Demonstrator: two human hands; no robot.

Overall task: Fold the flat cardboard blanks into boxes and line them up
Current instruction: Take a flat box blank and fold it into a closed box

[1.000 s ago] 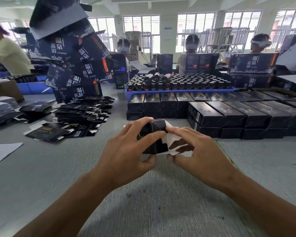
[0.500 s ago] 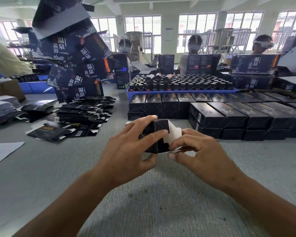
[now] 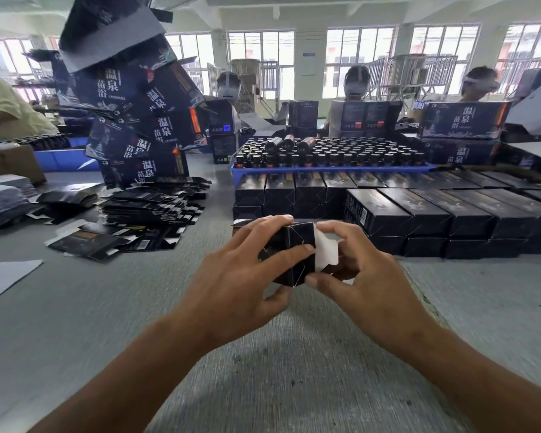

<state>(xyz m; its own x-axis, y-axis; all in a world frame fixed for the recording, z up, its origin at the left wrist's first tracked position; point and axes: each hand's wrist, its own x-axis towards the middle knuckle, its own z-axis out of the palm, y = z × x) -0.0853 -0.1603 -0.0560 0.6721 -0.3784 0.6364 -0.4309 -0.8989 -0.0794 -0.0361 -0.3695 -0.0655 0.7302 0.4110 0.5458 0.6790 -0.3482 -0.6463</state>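
You are closing the end of a box (image 3: 289, 254) held above the table (image 3: 294, 370): your left hand (image 3: 241, 276) grips its dark body while your right hand (image 3: 366, 276) pinches the white flap (image 3: 325, 250) at its near end. The next move, as I judge it, calls for tucking that flap in squarely without creasing it. Then the box goes with the finished row (image 3: 434, 214) just beyond your right hand; flat blanks (image 3: 150, 207) wait beyond your left.
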